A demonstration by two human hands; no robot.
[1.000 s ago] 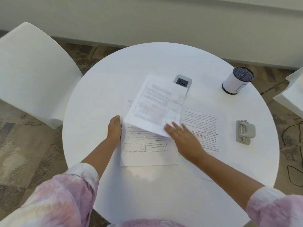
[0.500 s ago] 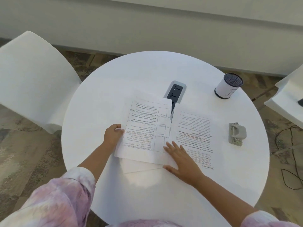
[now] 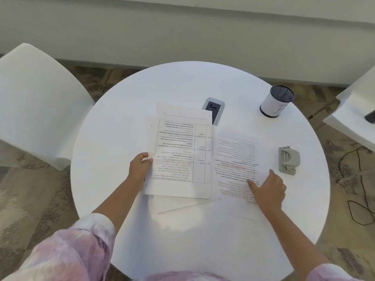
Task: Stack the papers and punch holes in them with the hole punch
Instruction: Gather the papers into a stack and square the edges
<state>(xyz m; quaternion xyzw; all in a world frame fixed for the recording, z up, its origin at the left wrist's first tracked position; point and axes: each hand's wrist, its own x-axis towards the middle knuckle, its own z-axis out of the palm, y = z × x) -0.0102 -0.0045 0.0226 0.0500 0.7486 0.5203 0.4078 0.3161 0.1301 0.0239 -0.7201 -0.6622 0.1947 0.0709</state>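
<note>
A small pile of printed sheets (image 3: 180, 151) lies at the centre of the round white table (image 3: 125, 118), its top sheet showing a ruled grid of text. My left hand (image 3: 140, 167) grips that pile by its left edge. To the right lies a separate sheet with red-marked text (image 3: 233, 159). My right hand (image 3: 267, 189) rests on it, fingers spread and pressing on the paper. The grey hole punch (image 3: 288, 160) sits on the table just right of that sheet, untouched.
A grey power socket panel (image 3: 214, 108) is set in the table behind the pile, partly covered by it. A white cylindrical cup with a dark mesh top (image 3: 277, 101) stands at the back right. White chairs (image 3: 34, 106) flank the table, and cables (image 3: 359, 191) trail on the floor at right.
The top sheet has come down flat onto the pile. My right hand has moved right from the pile's lower edge onto the separate sheet. My left hand has stayed at the left edge.
</note>
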